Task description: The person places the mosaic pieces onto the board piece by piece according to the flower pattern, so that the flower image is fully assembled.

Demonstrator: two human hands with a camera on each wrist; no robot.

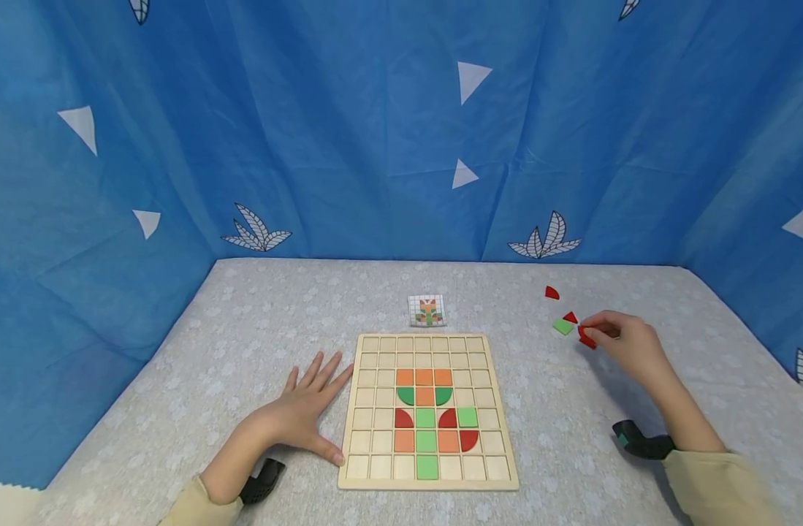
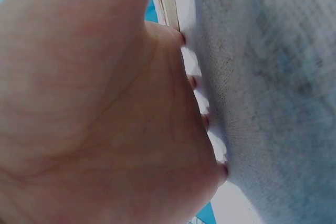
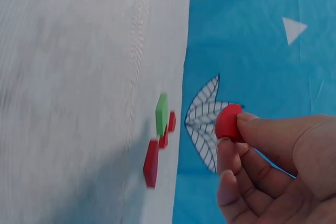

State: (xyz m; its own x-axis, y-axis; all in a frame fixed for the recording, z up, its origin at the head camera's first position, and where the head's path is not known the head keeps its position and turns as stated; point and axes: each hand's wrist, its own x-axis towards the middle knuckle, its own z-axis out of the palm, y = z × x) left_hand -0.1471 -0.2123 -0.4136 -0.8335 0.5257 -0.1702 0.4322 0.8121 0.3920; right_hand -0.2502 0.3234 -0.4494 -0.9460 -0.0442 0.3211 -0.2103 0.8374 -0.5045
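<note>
My right hand [image 1: 628, 343] pinches a red quarter-circle tile [image 3: 228, 123] between thumb and fingertips, raised over the cloth at the right. Below it lie a light green square tile [image 1: 562, 326], a red triangular-looking tile [image 1: 570, 317] and another red tile [image 3: 150, 163]. Left of the wooden grid board [image 1: 365, 473], my left hand [image 1: 300, 416] rests on the cloth with fingers spread, its thumb and index fingertip at the board's left edge. Orange, green and red tiles fill several middle cells, among them a red quarter-circle [image 1: 469, 440] and a light green square [image 1: 467, 417].
A small pattern card [image 1: 427, 311] lies just behind the board. Farther back at the right is a red quarter-circle tile [image 1: 552, 293]. Patterned grey cloth [image 1: 256, 321] covers the table, and a blue curtain [image 1: 348, 146] hangs behind and along both sides.
</note>
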